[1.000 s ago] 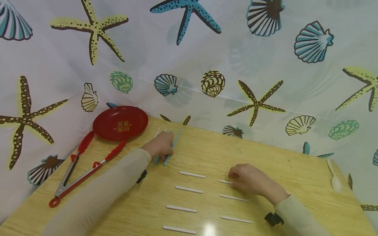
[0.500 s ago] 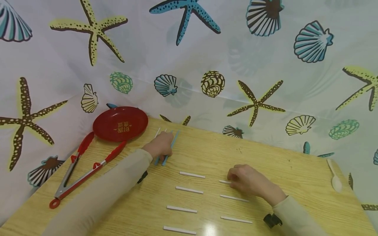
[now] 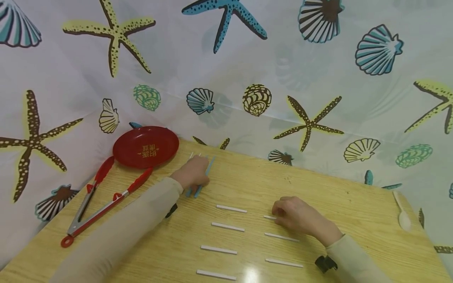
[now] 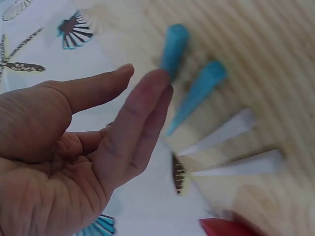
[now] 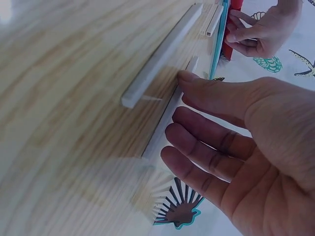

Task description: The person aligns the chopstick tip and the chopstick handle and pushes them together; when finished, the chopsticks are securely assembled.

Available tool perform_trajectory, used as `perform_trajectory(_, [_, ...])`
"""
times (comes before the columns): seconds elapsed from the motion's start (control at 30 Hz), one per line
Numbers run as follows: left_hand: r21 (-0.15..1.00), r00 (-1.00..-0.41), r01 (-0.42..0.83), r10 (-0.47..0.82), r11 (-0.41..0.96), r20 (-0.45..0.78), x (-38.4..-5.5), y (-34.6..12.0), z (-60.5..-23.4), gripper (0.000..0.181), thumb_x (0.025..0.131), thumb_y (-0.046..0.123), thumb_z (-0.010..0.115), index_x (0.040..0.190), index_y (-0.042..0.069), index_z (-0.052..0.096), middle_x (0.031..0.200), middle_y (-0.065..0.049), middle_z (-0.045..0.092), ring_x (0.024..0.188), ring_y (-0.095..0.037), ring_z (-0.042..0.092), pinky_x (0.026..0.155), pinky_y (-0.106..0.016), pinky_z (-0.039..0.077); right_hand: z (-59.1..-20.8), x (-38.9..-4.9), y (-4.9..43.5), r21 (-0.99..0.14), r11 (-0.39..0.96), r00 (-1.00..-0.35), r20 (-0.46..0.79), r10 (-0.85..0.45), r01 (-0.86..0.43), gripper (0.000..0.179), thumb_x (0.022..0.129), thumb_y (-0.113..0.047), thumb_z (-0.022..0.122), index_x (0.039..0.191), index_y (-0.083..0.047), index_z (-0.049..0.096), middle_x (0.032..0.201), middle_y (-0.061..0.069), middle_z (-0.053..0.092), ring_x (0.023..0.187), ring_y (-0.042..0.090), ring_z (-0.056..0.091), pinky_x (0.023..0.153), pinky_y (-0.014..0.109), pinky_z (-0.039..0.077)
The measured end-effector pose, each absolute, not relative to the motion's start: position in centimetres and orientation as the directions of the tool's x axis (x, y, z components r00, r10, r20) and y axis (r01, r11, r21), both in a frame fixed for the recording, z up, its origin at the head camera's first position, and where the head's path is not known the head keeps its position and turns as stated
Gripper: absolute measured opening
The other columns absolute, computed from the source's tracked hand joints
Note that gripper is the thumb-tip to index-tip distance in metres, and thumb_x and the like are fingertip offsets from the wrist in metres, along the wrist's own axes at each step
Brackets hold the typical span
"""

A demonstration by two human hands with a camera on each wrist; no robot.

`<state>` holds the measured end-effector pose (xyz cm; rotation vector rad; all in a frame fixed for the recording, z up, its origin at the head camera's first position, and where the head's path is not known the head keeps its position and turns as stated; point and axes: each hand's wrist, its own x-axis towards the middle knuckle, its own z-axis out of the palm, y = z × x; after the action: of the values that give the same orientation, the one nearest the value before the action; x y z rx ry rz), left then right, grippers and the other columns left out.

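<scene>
Facing white seashell-printed cloth [image 3: 230,67] behind a pale wooden tabletop [image 3: 244,169]. Edging a thin blue stick [image 4: 174,46] slightly closer to its blue neighbour [image 4: 195,94] since a second ago, touching with near-straight fingers of the left hand [image 3: 192,173]. Keeping the right hand [image 3: 295,214] nearly unmoved, resting loosely spread fingertips along a slim white square-edged stick [image 5: 158,133]. Leaving bare wood between hands, reaching the far edge.

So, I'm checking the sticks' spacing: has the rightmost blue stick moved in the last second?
Yes: in the head view, the rightmost blue stick shifted slightly left, towards the red plate.
</scene>
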<state>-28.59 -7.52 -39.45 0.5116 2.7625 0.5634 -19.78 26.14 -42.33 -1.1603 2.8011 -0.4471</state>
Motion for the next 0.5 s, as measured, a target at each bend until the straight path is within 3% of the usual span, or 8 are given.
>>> perform_trajectory(0.07, [0.387, -0.896, 0.336, 0.418, 0.859, -0.15, -28.2, -7.0, -38.9, 0.02, 0.088, 0.004, 0.071, 0.079, 0.002, 0.053, 0.065, -0.008, 0.059, 0.064, -0.025, 0.062, 0.081, -0.038, 0.054, -42.3, -19.8, 26.1, -0.296, 0.671, -0.711, 0.041, -0.702, -0.68, 0.012, 0.085, -0.009, 0.077, 0.094, -0.008, 0.068, 0.088, -0.002, 0.062, 0.078, 0.011, 0.059, 0.071, 0.03, 0.051])
perform_trajectory(0.13, [0.351, -0.886, 0.39, 0.451, 0.851, -0.107, -27.7, -6.3, -38.2, 0.025, 0.088, 0.008, 0.074, 0.078, 0.004, 0.052, 0.069, -0.004, 0.051, 0.066, -0.019, 0.052, 0.08, -0.038, 0.051, -42.3, -19.8, 26.1, -0.298, 0.671, -0.712, 0.04, -0.701, -0.678, 0.012, 0.086, -0.01, 0.077, 0.093, -0.009, 0.068, 0.087, -0.003, 0.061, 0.077, 0.01, 0.058, 0.07, 0.03, 0.051])
perform_trajectory(0.2, [0.334, -0.87, 0.433, 0.485, 0.837, -0.087, -27.0, -5.3, -37.9, 0.029, 0.089, 0.01, 0.075, 0.071, 0.004, 0.052, 0.064, -0.002, 0.048, 0.059, -0.015, 0.047, 0.064, -0.031, 0.05, -42.3, -19.8, 26.1, -0.3, 0.672, -0.713, 0.041, -0.7, -0.677, 0.011, 0.086, -0.01, 0.077, 0.092, -0.01, 0.068, 0.086, -0.004, 0.061, 0.076, 0.009, 0.057, 0.069, 0.029, 0.051])
perform_trajectory(0.27, [0.321, -0.852, 0.472, 0.518, 0.821, -0.073, -26.2, -4.3, -37.7, 0.028, 0.088, 0.013, 0.076, 0.07, 0.006, 0.056, 0.063, 0.001, 0.049, 0.058, -0.012, 0.045, 0.06, -0.029, 0.048, -42.3, -19.8, 26.0, -0.299, 0.674, -0.715, 0.041, -0.698, -0.675, 0.01, 0.086, -0.01, 0.077, 0.09, -0.011, 0.067, 0.085, -0.005, 0.06, 0.075, 0.008, 0.056, 0.068, 0.029, 0.05])
perform_trajectory(0.5, [0.333, -0.772, 0.569, 0.628, 0.752, -0.099, -23.8, -1.8, -39.2, 0.016, 0.088, 0.021, 0.078, 0.087, 0.011, 0.066, 0.08, 0.002, 0.062, 0.072, -0.013, 0.058, 0.065, -0.031, 0.05, -42.5, -19.9, 25.7, -0.25, 0.693, -0.724, 0.055, -0.687, -0.676, 0.011, 0.087, -0.009, 0.076, 0.084, -0.014, 0.066, 0.08, -0.009, 0.058, 0.07, 0.004, 0.053, 0.065, 0.027, 0.049])
